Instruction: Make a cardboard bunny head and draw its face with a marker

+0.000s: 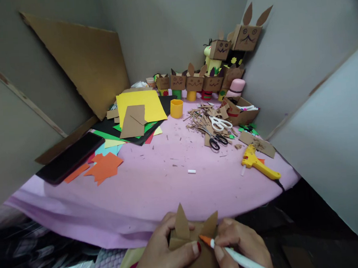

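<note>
Low in the view, near the table's front edge, my left hand (163, 250) is closed around a small brown cardboard box (202, 264) with two pointed cardboard ears, the left ear (181, 223) and the right ear (210, 224). My right hand (244, 243) grips a white marker (246, 262) with an orange front end. The marker's tip is at the box, close to the base of the right ear; whether it touches cannot be made out. A small white cap-like piece (192, 171) lies on the pink tablecloth (158, 188).
Black-handled scissors (214, 143) and white-handled scissors (220, 123) lie by cardboard scraps. A yellow glue gun (259, 165) rests at right. At left are a phone (71, 156), orange paper (105, 167) and yellow sheets (140, 98). Several box-headed cardboard animals (195, 82) stand behind.
</note>
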`<action>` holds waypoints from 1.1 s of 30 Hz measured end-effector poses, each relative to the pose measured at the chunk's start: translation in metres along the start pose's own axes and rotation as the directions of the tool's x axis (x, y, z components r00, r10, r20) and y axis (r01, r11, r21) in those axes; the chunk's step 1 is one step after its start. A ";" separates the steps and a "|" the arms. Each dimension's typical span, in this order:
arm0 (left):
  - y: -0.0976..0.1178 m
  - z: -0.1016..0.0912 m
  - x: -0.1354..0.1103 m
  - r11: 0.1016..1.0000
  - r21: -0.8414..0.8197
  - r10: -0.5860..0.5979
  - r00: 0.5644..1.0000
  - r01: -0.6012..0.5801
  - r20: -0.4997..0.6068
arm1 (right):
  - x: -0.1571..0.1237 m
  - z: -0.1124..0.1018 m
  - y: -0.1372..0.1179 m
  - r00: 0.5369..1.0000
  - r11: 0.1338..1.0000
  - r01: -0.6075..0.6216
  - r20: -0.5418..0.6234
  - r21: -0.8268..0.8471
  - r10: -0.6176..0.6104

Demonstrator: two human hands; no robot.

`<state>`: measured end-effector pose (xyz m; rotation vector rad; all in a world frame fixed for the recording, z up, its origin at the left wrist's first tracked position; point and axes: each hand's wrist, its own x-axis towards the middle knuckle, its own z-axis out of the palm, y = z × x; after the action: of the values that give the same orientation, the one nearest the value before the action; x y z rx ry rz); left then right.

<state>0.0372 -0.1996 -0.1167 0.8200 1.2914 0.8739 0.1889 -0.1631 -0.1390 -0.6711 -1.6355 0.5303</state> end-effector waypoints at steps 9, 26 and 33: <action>-0.002 0.000 0.000 1.000 -0.006 0.024 1.000 -0.024 0.010 | 0.002 0.001 -0.007 0.996 0.997 -0.056 -0.079 -0.045 0.053; 0.001 0.000 -0.002 0.999 -0.001 -0.037 0.999 0.037 0.022 | 0.012 -0.026 -0.005 0.972 0.994 -0.056 0.221 -0.090 0.075; 0.000 -0.001 -0.001 0.999 0.038 -0.034 0.999 0.033 0.018 | 0.011 -0.017 -0.008 0.989 0.988 -0.129 0.062 -0.085 0.135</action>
<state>0.0366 -0.2006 -0.1167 0.8321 1.3052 0.8159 0.2031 -0.1616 -0.1233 -0.8341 -1.6912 0.5905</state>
